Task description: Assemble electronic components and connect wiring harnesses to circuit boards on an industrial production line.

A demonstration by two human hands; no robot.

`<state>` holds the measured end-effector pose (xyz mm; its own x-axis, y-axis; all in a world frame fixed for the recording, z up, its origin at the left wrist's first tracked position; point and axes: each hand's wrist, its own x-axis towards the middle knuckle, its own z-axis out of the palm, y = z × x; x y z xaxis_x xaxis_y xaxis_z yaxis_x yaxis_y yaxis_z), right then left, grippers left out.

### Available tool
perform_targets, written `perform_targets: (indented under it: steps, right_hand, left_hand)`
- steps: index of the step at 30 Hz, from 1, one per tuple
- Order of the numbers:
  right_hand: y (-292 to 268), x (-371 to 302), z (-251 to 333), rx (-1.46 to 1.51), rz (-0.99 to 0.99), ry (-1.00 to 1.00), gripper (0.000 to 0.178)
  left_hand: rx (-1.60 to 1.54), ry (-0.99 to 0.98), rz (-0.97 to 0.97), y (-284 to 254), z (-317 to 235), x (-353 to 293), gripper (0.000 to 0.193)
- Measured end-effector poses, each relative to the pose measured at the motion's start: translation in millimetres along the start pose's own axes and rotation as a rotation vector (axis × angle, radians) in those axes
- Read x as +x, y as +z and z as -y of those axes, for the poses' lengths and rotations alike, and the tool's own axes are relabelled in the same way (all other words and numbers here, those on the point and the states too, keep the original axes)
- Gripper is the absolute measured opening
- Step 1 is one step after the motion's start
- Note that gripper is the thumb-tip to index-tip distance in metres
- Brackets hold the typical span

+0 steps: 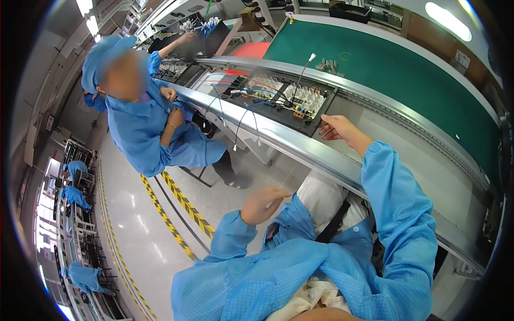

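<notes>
A black tray [278, 119] carries rows of clear and white upright parts [309, 99], small orange-brown blocks [299, 114] and loose wires in red, blue, black and white. Beside the tray's right corner is my right hand [341, 130], its fingers partly bent and apart, with nothing visible in them. Whether the fingertips touch the tray I cannot tell. Over my lap, away from the line, my left hand [264, 205] is blurred by motion. Several wire ends [235, 145] hang over the metal rail in front of the tray.
The metal rail [292, 140] runs along the near side of the conveyor. Behind it lies a green belt [385, 69] with a small heap of metal parts [327, 66]. A co-worker in blue [144, 123] sits at the left. Yellow-black tape [184, 203] marks the floor.
</notes>
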<state>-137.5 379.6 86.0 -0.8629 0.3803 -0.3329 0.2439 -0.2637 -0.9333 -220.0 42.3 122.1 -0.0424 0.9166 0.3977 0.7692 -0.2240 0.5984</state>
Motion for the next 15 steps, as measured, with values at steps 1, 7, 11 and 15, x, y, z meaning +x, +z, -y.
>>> perform_targets:
  steps: [1, 7, 11, 15]
  right_hand:
    - [-3.3, -4.4, -2.0, -0.003, 0.056, -0.022, 0.037]
    - [-21.3, -41.0, -7.4, -0.119, 0.038, -0.066, 0.027]
    - [-34.3, -47.9, -8.4, -0.079, -0.012, -0.133, 0.021]
    - [-38.2, -53.1, -6.9, -0.083, -0.056, -0.208, 0.02]
  left_hand:
    - [-0.002, 0.014, -0.03, 0.0, -1.4, 0.7, 0.033]
    - [-0.218, 0.303, 0.018, 34.7, -24.4, 47.6, 0.012]
    - [-0.342, 0.631, 0.188, 72.7, -47.4, 106.7, 0.014]
    - [-0.584, 0.768, 0.131, 112.8, -99.4, 163.3, 0.02]
